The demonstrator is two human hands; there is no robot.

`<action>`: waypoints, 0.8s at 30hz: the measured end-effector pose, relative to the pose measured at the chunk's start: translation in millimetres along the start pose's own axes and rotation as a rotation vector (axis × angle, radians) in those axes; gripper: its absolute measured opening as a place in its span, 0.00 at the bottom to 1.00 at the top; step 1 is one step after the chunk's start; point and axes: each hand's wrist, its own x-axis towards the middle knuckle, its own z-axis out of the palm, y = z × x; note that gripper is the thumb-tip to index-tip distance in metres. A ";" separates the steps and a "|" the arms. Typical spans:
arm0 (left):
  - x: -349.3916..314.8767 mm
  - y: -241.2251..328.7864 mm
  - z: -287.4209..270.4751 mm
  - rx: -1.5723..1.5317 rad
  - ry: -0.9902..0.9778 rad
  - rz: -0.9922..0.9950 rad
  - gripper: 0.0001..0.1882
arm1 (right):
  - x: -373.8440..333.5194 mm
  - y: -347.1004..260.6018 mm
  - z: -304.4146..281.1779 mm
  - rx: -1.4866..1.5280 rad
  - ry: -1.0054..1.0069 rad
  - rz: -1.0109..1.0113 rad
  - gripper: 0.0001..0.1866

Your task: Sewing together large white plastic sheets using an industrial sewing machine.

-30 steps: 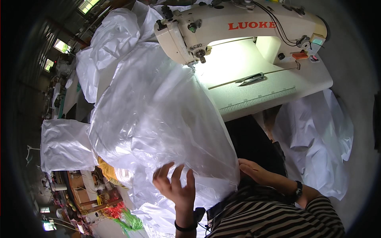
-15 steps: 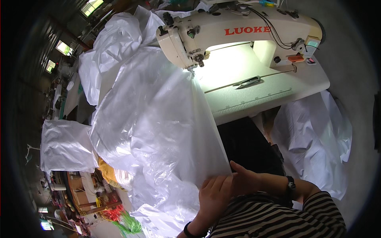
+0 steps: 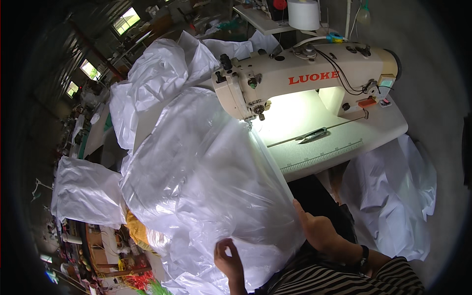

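Observation:
White, glossy plastic-like sheeting (image 3: 201,167) spreads in wrinkles from under the needle area of a cream sewing machine (image 3: 314,73) down toward me. Its straight right edge slants down to my right hand (image 3: 322,233), which grips it with the index finger lying along the edge and the other fingers partly hidden. Lower left, my left hand (image 3: 228,259) hangs in front of the sheeting. Its thumb and curled fingers form a small ring, and I cannot make out what they pinch, if anything. Thread snips (image 3: 312,134) lie on the machine's bed.
More white sheeting (image 3: 391,191) drapes below the machine's right end, and a crumpled heap (image 3: 152,73) is at far left. A white thread cone (image 3: 303,14) stands behind the machine. At lower left are a yellow bundle (image 3: 137,228) and red strands (image 3: 140,280).
My left hand has left the sheet's edge beside my right hand and moved left over the sheeting. My right hand remains at the edge. The view has shifted, so the machine sits lower.

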 end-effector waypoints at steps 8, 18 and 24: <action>-62.7 -146.4 112.7 -0.169 -0.578 -0.505 0.16 | 12.0 -3.6 0.7 -0.042 -0.064 -0.118 0.38; 6.0 -78.8 13.8 -0.339 0.347 -0.477 0.15 | 40.6 -18.2 -2.2 -0.073 -0.154 -0.153 0.36; 61.4 -48.4 -49.1 -0.311 0.577 -0.398 0.28 | 70.6 -25.4 9.9 -0.186 0.037 -0.192 0.33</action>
